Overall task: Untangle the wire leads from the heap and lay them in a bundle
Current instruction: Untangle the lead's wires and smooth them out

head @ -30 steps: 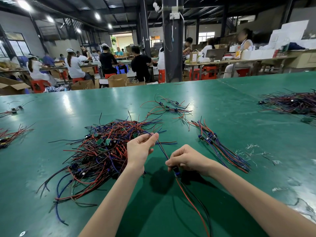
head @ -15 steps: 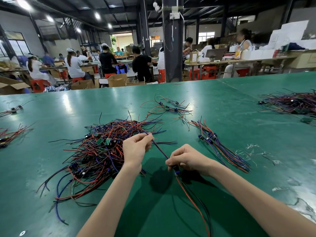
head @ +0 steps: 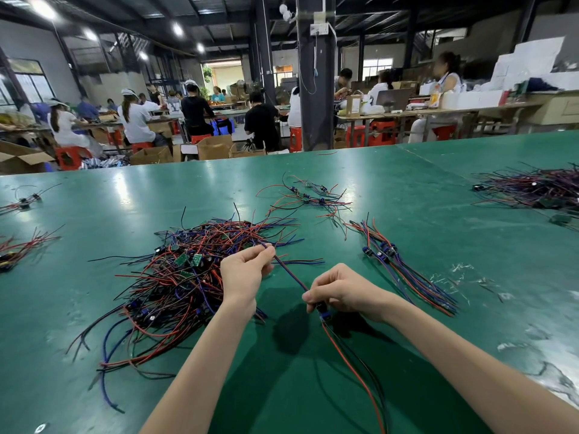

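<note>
Most of the work is left: the heap [head: 175, 277] is large, and the bundle [head: 404, 264] right of the heap holds only a few wires. The left hand [head: 242, 270] and right hand [head: 341, 289] each pinch one wire [head: 289, 272] stretched just right of the heap. Bare table [head: 423, 189] lies open between heap and bundle, and its far edge is well beyond the heap.

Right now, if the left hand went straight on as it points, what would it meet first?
Probably the heap's loose wire ends just beyond the left hand; depth is unclear.
</note>
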`<action>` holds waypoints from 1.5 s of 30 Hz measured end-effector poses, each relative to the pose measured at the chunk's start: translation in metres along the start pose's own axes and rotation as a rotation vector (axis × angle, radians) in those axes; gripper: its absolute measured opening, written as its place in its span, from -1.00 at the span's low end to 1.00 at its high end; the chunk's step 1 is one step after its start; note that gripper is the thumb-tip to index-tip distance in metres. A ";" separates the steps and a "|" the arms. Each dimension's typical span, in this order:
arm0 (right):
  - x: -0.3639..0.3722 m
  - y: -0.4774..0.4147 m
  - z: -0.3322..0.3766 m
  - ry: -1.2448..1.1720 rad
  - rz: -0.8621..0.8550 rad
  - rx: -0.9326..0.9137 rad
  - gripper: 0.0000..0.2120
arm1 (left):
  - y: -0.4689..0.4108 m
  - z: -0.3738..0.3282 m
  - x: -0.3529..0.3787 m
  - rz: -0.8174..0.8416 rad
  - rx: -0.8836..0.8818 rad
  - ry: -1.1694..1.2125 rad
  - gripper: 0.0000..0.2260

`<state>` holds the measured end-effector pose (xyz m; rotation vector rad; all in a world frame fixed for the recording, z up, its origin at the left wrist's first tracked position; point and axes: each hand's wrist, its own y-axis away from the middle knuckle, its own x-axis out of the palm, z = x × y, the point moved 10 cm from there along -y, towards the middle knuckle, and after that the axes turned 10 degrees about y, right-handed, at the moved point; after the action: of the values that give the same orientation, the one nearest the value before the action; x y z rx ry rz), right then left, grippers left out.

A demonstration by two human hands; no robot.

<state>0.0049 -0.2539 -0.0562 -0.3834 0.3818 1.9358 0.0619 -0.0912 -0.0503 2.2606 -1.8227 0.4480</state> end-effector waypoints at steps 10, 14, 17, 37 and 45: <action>0.002 -0.001 -0.001 0.025 0.009 -0.009 -0.79 | 0.004 0.003 0.001 -0.021 -0.061 0.128 -0.91; 0.004 0.000 -0.001 0.020 0.028 -0.012 -0.80 | 0.002 -0.003 -0.002 -0.029 0.003 0.032 -0.80; 0.005 0.000 -0.001 0.020 0.029 -0.005 -0.80 | 0.002 -0.007 0.000 -0.012 0.064 -0.022 -0.75; 0.007 0.003 0.007 -0.077 0.102 -0.030 -0.77 | 0.026 -0.058 0.014 0.005 0.566 -0.439 -0.92; 0.007 0.004 0.007 -0.106 0.140 -0.030 -0.82 | 0.044 -0.075 0.021 0.003 0.849 -0.555 -0.92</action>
<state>-0.0019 -0.2471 -0.0529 -0.2775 0.3180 2.0911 0.0147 -0.0945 0.0260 3.1997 -2.1583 0.7688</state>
